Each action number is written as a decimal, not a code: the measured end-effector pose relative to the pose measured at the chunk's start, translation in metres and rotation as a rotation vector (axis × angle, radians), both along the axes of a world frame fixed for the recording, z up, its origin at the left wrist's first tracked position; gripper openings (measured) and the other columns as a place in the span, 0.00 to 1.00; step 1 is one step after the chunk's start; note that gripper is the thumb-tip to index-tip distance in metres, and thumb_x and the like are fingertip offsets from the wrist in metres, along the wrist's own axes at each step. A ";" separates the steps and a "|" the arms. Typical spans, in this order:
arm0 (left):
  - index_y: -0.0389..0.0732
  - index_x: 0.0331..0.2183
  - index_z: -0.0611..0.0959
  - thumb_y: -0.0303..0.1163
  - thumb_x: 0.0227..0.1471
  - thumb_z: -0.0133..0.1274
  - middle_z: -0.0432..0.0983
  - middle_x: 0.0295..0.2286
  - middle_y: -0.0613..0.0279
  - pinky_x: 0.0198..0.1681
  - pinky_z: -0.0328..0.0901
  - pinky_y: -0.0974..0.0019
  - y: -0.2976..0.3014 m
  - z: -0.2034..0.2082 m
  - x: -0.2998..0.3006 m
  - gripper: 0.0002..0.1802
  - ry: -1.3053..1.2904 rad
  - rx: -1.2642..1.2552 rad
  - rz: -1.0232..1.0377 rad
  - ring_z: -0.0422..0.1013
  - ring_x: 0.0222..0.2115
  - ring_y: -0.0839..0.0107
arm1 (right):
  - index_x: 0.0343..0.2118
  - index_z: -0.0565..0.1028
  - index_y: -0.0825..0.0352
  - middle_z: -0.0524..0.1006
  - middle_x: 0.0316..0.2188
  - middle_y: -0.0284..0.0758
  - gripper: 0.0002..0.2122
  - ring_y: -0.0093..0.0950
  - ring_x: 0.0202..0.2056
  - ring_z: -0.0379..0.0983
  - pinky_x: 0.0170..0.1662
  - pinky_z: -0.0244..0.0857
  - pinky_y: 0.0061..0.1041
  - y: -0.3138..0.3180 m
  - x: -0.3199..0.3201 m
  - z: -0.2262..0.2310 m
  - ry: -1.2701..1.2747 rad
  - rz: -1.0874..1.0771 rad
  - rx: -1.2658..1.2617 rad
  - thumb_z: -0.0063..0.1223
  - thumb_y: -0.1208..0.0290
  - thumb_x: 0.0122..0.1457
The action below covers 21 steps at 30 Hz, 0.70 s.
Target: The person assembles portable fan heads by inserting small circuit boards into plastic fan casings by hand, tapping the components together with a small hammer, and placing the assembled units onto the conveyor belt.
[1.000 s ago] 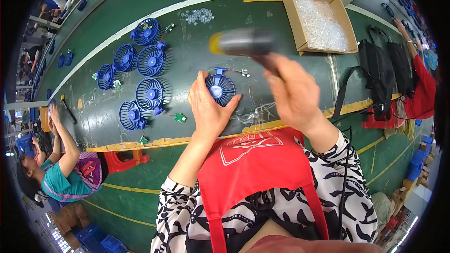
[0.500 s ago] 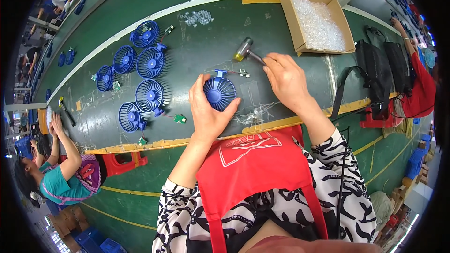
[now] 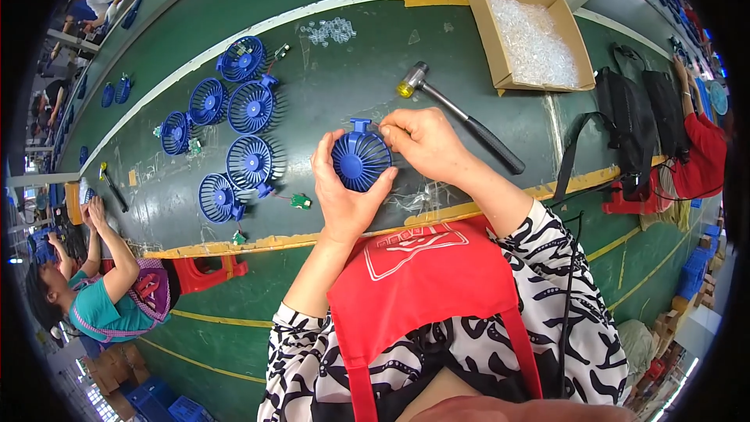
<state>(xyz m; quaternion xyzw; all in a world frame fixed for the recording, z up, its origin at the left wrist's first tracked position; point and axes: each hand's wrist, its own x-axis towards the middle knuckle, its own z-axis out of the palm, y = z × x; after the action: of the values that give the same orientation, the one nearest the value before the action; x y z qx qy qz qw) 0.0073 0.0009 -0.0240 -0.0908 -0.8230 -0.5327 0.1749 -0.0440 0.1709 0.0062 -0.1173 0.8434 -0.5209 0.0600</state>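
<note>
A round blue fan housing (image 3: 362,161) with slatted sides and a short neck is held upright on the table in my left hand (image 3: 344,191), thumb and fingers around its rim. Beside the neck, my right hand (image 3: 424,141) has its thumb and index finger pinched together. What lies between those fingertips is hidden; the small circuit board on the housing's wires is not visible. A hammer (image 3: 461,113) with a yellow-tipped head and black grip rests on the table beyond my right hand.
Several similar blue fan housings (image 3: 252,162) with small green circuit boards (image 3: 300,201) lie to the left. Small clear plastic pieces (image 3: 328,30) are scattered at the back. A cardboard box (image 3: 500,51) of clear pieces and black bags (image 3: 625,109) stand right. A co-worker (image 3: 117,289) sits left.
My right hand has let go of the hammer, now lying on the table, and moved left to the fan housing's neck. My left hand keeps hold of the housing, shifted slightly left.
</note>
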 end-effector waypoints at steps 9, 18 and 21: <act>0.33 0.56 0.56 0.33 0.33 0.72 0.66 0.49 0.44 0.54 0.61 0.58 0.007 0.003 -0.009 0.54 -0.039 -0.050 0.019 0.66 0.50 0.54 | 0.32 0.78 0.72 0.76 0.19 0.37 0.08 0.23 0.22 0.73 0.26 0.64 0.27 0.005 -0.017 -0.001 0.082 0.108 0.134 0.52 0.72 0.59; 0.35 0.53 0.66 0.35 0.30 0.71 0.67 0.49 0.48 0.54 0.60 0.54 0.003 0.016 -0.042 0.47 0.051 -0.244 -0.285 0.64 0.50 0.48 | 0.34 0.78 0.73 0.77 0.23 0.30 0.10 0.16 0.27 0.70 0.30 0.66 0.20 0.023 -0.037 -0.023 -0.185 0.122 -0.208 0.52 0.69 0.62; 0.35 0.39 0.80 0.27 0.47 0.60 0.75 0.41 0.51 0.47 0.66 0.63 -0.003 0.015 -0.074 0.15 -0.056 -0.072 -0.085 0.72 0.42 0.60 | 0.31 0.77 0.73 0.75 0.20 0.36 0.09 0.20 0.23 0.69 0.27 0.63 0.24 0.020 -0.037 -0.015 -0.192 0.068 -0.364 0.55 0.69 0.59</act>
<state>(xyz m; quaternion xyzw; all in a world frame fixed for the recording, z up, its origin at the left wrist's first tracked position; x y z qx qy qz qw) -0.0667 -0.0019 -0.0095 -0.1172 -0.8416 -0.5121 0.1256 -0.0810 0.1905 -0.0093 -0.1047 0.7213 -0.6711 0.1354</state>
